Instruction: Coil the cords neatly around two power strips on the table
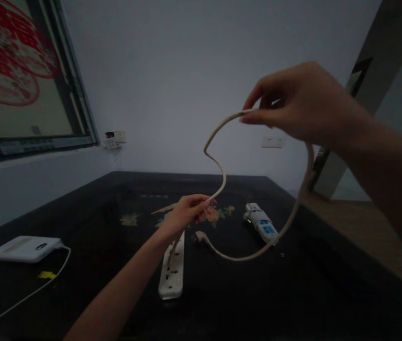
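A white power strip [171, 279] lies on the black table, partly hidden behind my left forearm. Its off-white power cord [218, 128] runs up through both hands. My left hand [192, 208] pinches the cord low over the table, just above the strip's far end. Higher and to the right, my right hand [293, 102] pinches the same cord between thumb and fingers. From there the cord hangs in a wide loop, curving down and back left to its plug [200, 237], near the strip.
A second power strip [262, 225], with blue sockets and its cord wrapped round it, lies to the right. At left sits a white flat device [26, 248] with a thin cable, beside a yellow scrap [47, 274]. Wall sockets [273, 141] are on the wall behind the black table [243, 298].
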`<state>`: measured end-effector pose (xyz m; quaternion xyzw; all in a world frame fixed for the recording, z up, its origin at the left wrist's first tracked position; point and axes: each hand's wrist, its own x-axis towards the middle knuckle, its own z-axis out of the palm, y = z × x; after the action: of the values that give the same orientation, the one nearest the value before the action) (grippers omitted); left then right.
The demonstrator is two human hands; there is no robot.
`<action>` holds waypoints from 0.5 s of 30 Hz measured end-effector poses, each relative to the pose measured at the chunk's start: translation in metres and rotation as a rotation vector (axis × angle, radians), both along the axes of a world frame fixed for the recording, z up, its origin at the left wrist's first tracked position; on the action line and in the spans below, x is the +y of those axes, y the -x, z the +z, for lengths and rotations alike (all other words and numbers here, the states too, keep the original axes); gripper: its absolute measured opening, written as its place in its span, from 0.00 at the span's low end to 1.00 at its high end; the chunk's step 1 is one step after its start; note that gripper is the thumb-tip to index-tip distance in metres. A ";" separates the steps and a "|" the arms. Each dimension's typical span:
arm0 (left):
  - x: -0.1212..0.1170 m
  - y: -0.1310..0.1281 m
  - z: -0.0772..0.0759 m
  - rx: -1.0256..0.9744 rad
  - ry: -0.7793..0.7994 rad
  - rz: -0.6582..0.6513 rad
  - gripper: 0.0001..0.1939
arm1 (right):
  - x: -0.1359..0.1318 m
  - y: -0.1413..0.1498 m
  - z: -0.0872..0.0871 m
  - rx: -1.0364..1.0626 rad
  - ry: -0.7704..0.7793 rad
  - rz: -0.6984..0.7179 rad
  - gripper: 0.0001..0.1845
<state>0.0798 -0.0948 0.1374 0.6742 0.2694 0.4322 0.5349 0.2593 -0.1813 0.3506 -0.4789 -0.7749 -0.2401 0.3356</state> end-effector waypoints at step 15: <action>0.006 0.006 0.022 -0.462 -0.075 0.119 0.16 | -0.003 -0.006 0.105 -0.083 -0.226 -0.235 0.44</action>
<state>0.0741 -0.0891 0.1592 0.5597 0.1630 0.6155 0.5304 0.2653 -0.1838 0.4559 -0.5152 -0.6949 -0.3828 0.3243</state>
